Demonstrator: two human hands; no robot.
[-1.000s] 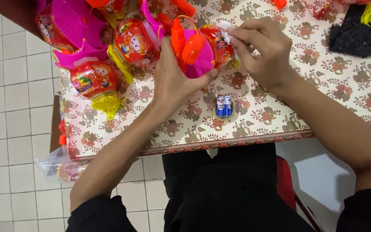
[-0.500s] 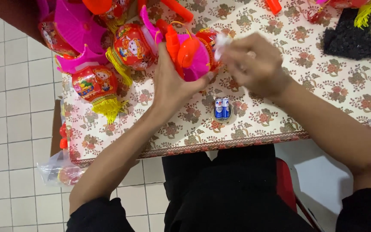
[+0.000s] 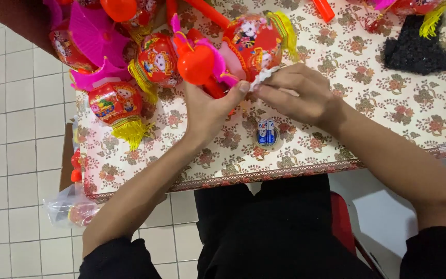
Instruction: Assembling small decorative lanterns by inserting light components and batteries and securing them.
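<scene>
Red toy lantern [image 3: 256, 44] with cartoon print, pink frame and yellow tassel, held over far-middle part of table, just above cloth. Left hand [image 3: 207, 111] closed round pink and orange lower part of lantern, thumb tip up against a small white crinkled strip [image 3: 265, 76]. Right hand [image 3: 298, 95] close beside, fingertips [image 3: 261, 89] pressed together, pinching that white strip at lantern's lower edge; both hands touching at the strip. Orange ball-shaped piece [image 3: 196, 64] just left of lantern, partly covering it and the pink frame. Two small batteries [image 3: 266, 132], blue and silver, lying side by side on cloth just below the hands, apart from them. Further left, a heap of similar lanterns: one red with figure print [image 3: 157, 59], one lower with yellow fringe [image 3: 114, 106], pink ribbed fan-like pieces [image 3: 96, 36] overlapping. Orange sticks [image 3: 207, 13] at far edge, partly hidden. Black glittery bundle [image 3: 414, 51] at far right, well apart. Table [image 3: 388, 119] covered in cream cloth with red-brown flower pattern, patterned border along near edge. Clear plastic bag [image 3: 70, 206] with red bits hanging low at table's left corner. Floor of white square tiles [image 3: 16, 129]. Black clothing on lap, red chair seat [image 3: 339, 217] showing beneath.
</scene>
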